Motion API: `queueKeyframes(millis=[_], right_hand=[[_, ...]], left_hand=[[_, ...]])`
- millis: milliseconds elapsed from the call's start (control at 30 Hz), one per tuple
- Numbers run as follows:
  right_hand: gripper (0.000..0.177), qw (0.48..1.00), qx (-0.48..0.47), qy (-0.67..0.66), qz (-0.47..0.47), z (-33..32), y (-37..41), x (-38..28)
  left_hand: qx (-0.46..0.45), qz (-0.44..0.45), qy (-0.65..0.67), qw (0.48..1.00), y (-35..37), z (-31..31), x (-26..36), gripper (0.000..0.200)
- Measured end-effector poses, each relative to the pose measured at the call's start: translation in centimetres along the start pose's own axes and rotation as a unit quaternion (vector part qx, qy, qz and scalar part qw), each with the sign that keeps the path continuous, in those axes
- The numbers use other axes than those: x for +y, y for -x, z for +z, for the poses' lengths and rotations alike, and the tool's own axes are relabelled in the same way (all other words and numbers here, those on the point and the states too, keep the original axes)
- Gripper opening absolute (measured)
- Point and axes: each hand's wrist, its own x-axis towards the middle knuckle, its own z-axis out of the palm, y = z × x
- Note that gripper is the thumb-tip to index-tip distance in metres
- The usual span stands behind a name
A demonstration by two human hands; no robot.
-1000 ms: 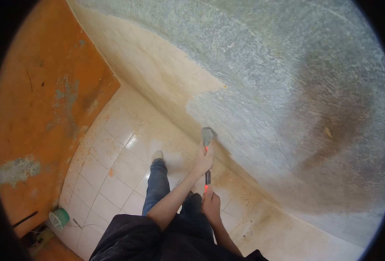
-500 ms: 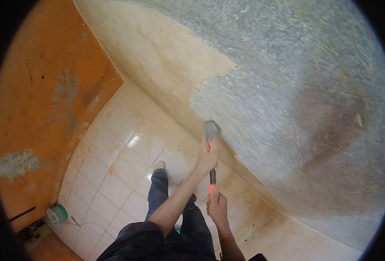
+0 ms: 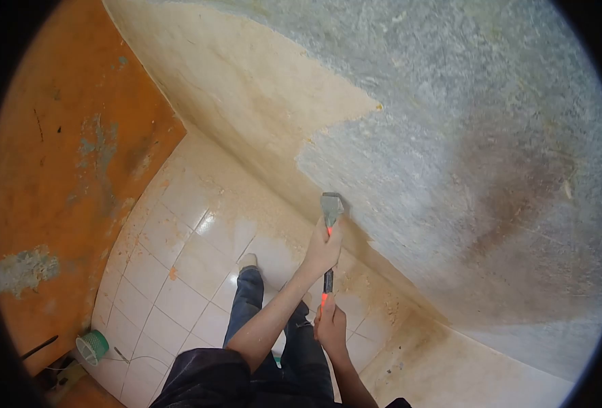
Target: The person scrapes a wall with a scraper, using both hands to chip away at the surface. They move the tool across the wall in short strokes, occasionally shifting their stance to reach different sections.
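A long-handled scraper [image 3: 329, 280] with a black and orange handle and a broad grey metal head stands between my hands and the wall. My left hand [image 3: 324, 251] is wrapped round the upper handle, just below the head. Lower down, my right hand [image 3: 331, 325] grips the orange part near the handle's end. The scraper's head overlaps the lower edge of the wall [image 3: 409, 177], where a rough grey area meets smooth cream paint.
Pale floor tiles [image 3: 178, 306] with dust and orange flakes lie under my feet. A worn orange wall [image 3: 49, 170] rises at the left. A green and white basket [image 3: 93, 347] sits at its foot, with a thin cable [image 3: 141, 358] nearby.
My right hand and the handle's lower end have shifted slightly left and down. Both hands keep their grip on the scraper, and the camera view has moved a little.
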Motion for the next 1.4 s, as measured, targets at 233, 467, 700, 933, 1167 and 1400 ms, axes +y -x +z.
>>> queueKeyframes(millis=[233, 467, 700, 933, 1167, 1400], right_hand=[[0.056, 0.999, 0.006, 0.030, -0.016, -0.9, -0.7, 0.5], [0.059, 0.997, 0.006, 0.042, -0.070, -1.1, -1.1, 0.7], [0.058, 0.999, 0.003, 0.031, -0.037, -1.5, -0.2, -1.1], [0.056, 1.000, 0.001, 0.009, -0.004, -1.9, 1.3, -0.3], [0.060, 1.000, 0.005, 0.011, -0.023, -1.0, 0.2, -0.7], [0.059, 1.000, 0.006, 0.020, -0.009, -1.1, 0.5, -0.4]], left_hand=[[-0.015, -0.022, 0.002, 1.000, 0.1, -0.4, 0.3, 0.025], [0.006, -0.018, -0.017, 1.000, -0.1, 0.0, 0.1, 0.029], [-0.020, -0.015, 0.030, 0.999, 0.3, 0.2, 0.4, 0.024], [-0.037, -0.030, 0.013, 0.999, 1.8, 1.4, 0.0, 0.027], [-0.014, -0.037, -0.004, 0.999, 0.1, 0.0, -0.7, 0.030], [-0.016, -0.049, 0.022, 0.998, 0.8, 0.3, -0.1, 0.035]])
